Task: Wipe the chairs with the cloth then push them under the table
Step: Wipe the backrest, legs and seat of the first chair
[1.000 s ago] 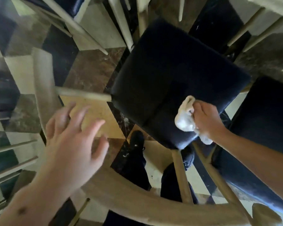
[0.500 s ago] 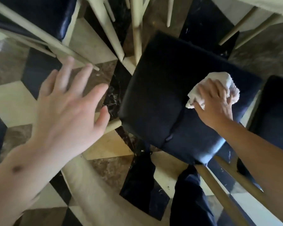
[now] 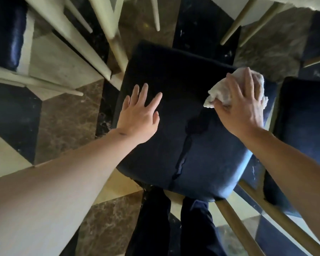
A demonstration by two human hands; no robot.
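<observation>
A chair with a dark blue padded seat [image 3: 188, 145] and pale wooden legs stands right below me. My left hand [image 3: 139, 115] lies flat on the seat's left part, fingers spread, holding nothing. My right hand [image 3: 242, 104] presses a crumpled white cloth [image 3: 222, 91] onto the seat's far right corner. The table edge [image 3: 303, 4] shows as a pale strip at the top right.
A second blue-seated chair [image 3: 307, 122] stands close on the right, a third [image 3: 6, 34] at the top left. Pale wooden chair and table legs [image 3: 107, 24] cross the top. The floor is marble tiles in cream, brown and black [image 3: 63, 117]. My dark trouser legs [image 3: 155, 228] are below the seat.
My left hand has come down from the air onto the seat. My right hand has moved the cloth from the seat's near edge to its far right corner.
</observation>
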